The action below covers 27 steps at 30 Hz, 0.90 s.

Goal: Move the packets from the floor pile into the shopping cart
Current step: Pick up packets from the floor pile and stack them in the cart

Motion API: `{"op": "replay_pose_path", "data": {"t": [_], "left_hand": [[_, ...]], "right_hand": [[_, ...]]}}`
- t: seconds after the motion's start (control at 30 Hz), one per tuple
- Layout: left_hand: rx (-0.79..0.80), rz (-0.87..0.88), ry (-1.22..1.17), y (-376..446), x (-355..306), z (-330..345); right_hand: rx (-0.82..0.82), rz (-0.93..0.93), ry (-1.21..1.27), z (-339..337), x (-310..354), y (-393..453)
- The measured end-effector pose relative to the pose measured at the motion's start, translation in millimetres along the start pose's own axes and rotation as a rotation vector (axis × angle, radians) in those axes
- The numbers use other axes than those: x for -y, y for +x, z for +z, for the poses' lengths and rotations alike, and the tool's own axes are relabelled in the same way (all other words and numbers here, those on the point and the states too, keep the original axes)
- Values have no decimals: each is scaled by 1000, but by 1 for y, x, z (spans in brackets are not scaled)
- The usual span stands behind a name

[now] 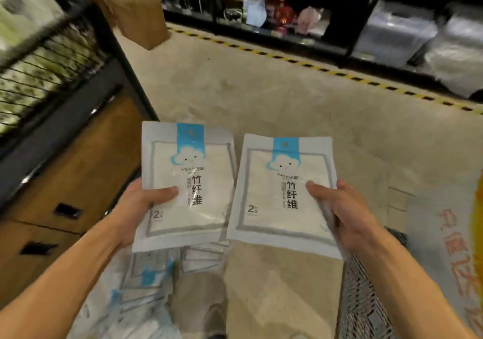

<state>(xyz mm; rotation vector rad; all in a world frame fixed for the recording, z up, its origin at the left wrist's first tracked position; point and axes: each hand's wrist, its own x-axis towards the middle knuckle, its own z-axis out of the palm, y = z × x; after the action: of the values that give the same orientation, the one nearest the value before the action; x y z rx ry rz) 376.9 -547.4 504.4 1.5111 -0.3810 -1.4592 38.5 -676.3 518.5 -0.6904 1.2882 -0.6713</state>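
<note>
My left hand (141, 208) grips a white packet (188, 176) with a blue cloud label, thumb on its front. My right hand (345, 213) holds a second matching packet (282, 189) the same way. Both packets are upright, side by side, above the floor. Below them lies the floor pile of more white packets (146, 281), partly hidden by my arms. The shopping cart's grey wire mesh (366, 307) shows at the lower right, under my right forearm.
A wooden cabinet with dark handles (65, 195) stands at the left under a black wire rack (47, 59). Dark shelving (287, 19) lines the back behind a yellow-black floor stripe (339, 73). A printed sack (449, 247) lies at the right. My shoe (209, 310) is near the pile.
</note>
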Motion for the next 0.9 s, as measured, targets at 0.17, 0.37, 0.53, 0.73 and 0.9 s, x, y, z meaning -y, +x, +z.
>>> {"op": "replay_pose_path", "data": {"t": [0.17, 0.37, 0.53, 0.73, 0.9], "left_hand": [[-91, 171, -25, -144, -107, -39], [-257, 366, -78, -304, -163, -65], [-456, 516, -119, -416, -145, -52], [-716, 535, -368, -530, -54, -8], [-969, 545, -439, -614, 20, 38]], "right_hand": [[160, -17, -45, 84, 102, -106], [382, -110, -202, 160, 172, -213], [603, -125, -306, 189, 186, -262], [862, -127, -450, 203, 167, -309], [1005, -94, -543, 198, 121, -362]]}}
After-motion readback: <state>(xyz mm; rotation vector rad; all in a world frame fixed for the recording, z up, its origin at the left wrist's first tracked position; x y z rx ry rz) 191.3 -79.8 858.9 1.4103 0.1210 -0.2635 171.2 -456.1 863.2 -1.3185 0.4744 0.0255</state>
